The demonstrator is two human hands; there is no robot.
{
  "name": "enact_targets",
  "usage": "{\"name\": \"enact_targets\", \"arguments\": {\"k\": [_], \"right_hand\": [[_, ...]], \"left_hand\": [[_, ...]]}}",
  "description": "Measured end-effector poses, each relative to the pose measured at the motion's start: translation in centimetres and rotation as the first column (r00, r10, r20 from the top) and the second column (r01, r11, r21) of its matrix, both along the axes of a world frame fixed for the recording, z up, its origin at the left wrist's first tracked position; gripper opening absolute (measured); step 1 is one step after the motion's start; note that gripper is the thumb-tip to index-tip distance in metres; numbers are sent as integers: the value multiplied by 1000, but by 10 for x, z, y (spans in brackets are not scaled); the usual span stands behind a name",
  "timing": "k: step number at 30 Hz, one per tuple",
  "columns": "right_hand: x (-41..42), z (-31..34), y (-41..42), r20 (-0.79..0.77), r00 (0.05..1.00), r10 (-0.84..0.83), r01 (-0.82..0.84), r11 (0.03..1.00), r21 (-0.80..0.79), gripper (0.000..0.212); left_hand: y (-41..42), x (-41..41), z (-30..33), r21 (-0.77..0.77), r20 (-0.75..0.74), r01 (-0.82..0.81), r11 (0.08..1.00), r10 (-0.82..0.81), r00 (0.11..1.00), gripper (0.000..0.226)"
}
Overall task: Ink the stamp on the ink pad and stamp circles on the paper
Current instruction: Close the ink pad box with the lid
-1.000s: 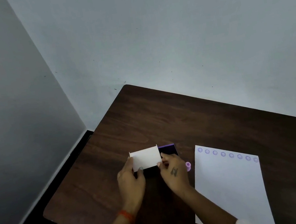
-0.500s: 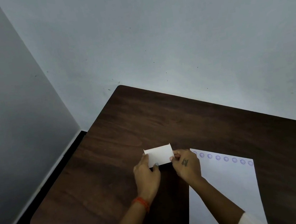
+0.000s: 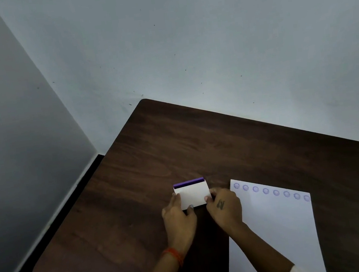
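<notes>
Hands, L (image 3: 178, 218) & R (image 3: 226, 209), gripping ink pad (image 3: 192, 194) side edges, paper (image 3: 275, 232) just right.

The table (image 3: 175, 150) is dark brown with a wood grain. The paper (image 3: 275, 232) is white, with a row of pale purple circles (image 3: 270, 191) along its far edge. The pad (image 3: 189, 183) shows a purple strip behind its white lid (image 3: 193, 194). An orange-red band (image 3: 174, 254) rings the left wrist.

My hands slide the white lid (image 3: 193, 195) toward me now, and a purple strip of ink pad (image 3: 188, 183) shows again along its far edge, hidden half a second ago.
</notes>
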State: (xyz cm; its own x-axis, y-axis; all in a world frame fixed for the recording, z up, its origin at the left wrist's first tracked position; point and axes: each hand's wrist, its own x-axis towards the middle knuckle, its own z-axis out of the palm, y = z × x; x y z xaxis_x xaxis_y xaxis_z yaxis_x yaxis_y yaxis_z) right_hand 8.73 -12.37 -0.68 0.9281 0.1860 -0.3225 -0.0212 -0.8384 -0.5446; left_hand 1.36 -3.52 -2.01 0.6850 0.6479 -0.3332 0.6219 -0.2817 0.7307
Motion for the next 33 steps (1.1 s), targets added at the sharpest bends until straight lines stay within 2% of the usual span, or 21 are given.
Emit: {"name": "enact_targets", "arguments": {"k": [20, 33], "right_hand": [[7, -3, 3, 37, 999, 27, -25, 998, -63, 31], [18, -7, 5, 81, 992, 95, -89, 993, -75, 24]], "left_hand": [[11, 1, -1, -7, 20, 10, 1000, -10, 1000, 51], [30, 6, -4, 30, 88, -61, 998, 58, 994, 36]]}}
